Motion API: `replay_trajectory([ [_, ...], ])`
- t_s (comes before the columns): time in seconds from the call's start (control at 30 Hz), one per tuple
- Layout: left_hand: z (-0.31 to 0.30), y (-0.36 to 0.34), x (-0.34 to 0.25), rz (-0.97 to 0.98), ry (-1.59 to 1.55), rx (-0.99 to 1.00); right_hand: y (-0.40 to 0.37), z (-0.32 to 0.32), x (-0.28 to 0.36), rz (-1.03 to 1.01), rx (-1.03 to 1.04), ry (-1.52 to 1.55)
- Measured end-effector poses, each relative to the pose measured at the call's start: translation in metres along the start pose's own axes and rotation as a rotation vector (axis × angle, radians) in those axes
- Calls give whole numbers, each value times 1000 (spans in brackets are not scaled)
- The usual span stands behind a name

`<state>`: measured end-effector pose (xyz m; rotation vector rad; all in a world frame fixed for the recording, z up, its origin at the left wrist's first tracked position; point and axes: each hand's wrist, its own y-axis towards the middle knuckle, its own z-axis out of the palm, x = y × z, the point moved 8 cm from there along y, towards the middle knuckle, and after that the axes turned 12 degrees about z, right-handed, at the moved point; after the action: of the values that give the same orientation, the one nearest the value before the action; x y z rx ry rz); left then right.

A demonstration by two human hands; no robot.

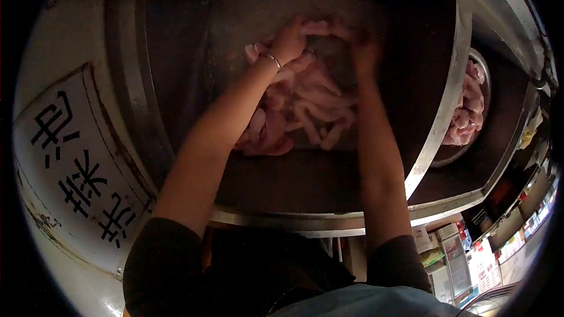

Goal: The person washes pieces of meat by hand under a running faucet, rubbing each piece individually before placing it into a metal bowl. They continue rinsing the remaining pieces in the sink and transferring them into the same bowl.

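A pile of pale pink raw meat pieces (308,91), some long and thin, lies on the floor of a deep dark sink (294,185). At the pile's far side my left hand (289,42), with a bracelet on its wrist, has its fingers closed on a long strip of raw meat (320,27). The strip runs across to my right hand (365,53), which grips its other end. Shadow and blur partly hide the right fingers. Between my forearms the rest of the pile is in sight.
Right of the metal divider (449,100), a round metal bowl (484,91) of raw meat stands in a second basin. Black writing marks a white sign (88,164) on the left. Shelves with boxes (455,258) are at lower right. The sink's metal front rim (294,221) crosses below my forearms.
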<state>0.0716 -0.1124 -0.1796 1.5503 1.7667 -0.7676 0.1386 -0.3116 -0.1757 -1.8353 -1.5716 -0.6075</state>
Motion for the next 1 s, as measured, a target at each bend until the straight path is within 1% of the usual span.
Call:
replay_trajectory([
  [0.03,2,2,-3,62,19,29,-6,-4,19,1,1,-1],
  [0.07,3,2,-2,62,19,28,-27,2,66,-371,-12,-252],
  [0.1,5,3,-14,167,-48,69,-52,14,98,-742,-26,-503],
  [0.13,6,4,-26,272,-114,111,-46,25,85,-741,-28,-504],
  [0.17,4,5,-29,275,-114,113,-36,48,65,-734,84,-403],
  [0.2,4,5,-17,102,-97,156,-29,60,51,-726,195,-297],
  [0.23,3,1,-2,-76,-79,200,-25,55,49,-724,197,-293],
  [0.27,-1,1,0,-79,-77,205,-9,51,33,-492,304,-249],
  [0.3,-2,1,7,-112,12,271,2,49,14,-258,406,-205],
  [0.33,-4,0,13,-145,101,334,7,47,3,-257,408,-205],
  [0.37,-7,0,13,-146,100,332,18,39,-10,-198,296,-205],
  [0.4,-6,0,12,-116,106,355,23,27,-7,-140,183,-206],
  [0.43,-5,1,10,-85,113,377,20,25,-2,-143,182,-208],
  [0.47,2,0,14,-85,113,377,9,19,14,-298,-23,-482],
  [0.5,13,0,14,55,126,325,-5,18,36,-450,-233,-752],
  [0.53,13,2,2,194,140,273,-10,28,37,-450,-231,-750],
  [0.57,16,1,3,192,140,275,-25,47,43,-581,-39,-581],
  [0.6,18,1,-2,114,107,397,-38,59,47,-701,152,-405],
  [0.63,22,-2,-4,35,74,518,-37,49,61,-697,152,-403],
  [0.67,16,1,-9,35,76,521,-30,43,73,-696,169,-525],
  [0.7,12,1,-9,-31,-7,543,-27,40,82,-694,184,-646],
  [0.73,11,-1,-5,-96,-90,564,-18,42,63,-692,183,-643],
  [0.77,7,-2,-3,-96,-89,565,9,44,23,-482,271,-529],
  [0.8,7,-5,0,-115,-119,615,21,39,11,-273,354,-413],
  [0.83,8,-9,2,-133,-149,664,22,36,12,-274,354,-414],
  [0.87,8,-8,2,-132,-149,663,28,29,3,-164,330,-514],
  [0.9,5,-9,8,-248,-185,613,30,22,1,-52,303,-614],
  [0.93,4,-9,15,-360,-220,561,25,28,-2,-54,299,-616],
  [0.97,8,-7,18,-357,-223,558,12,31,14,-299,77,-693],
  [1.0,16,-1,19,-211,-185,576,-5,33,33,-541,-149,-757],
])
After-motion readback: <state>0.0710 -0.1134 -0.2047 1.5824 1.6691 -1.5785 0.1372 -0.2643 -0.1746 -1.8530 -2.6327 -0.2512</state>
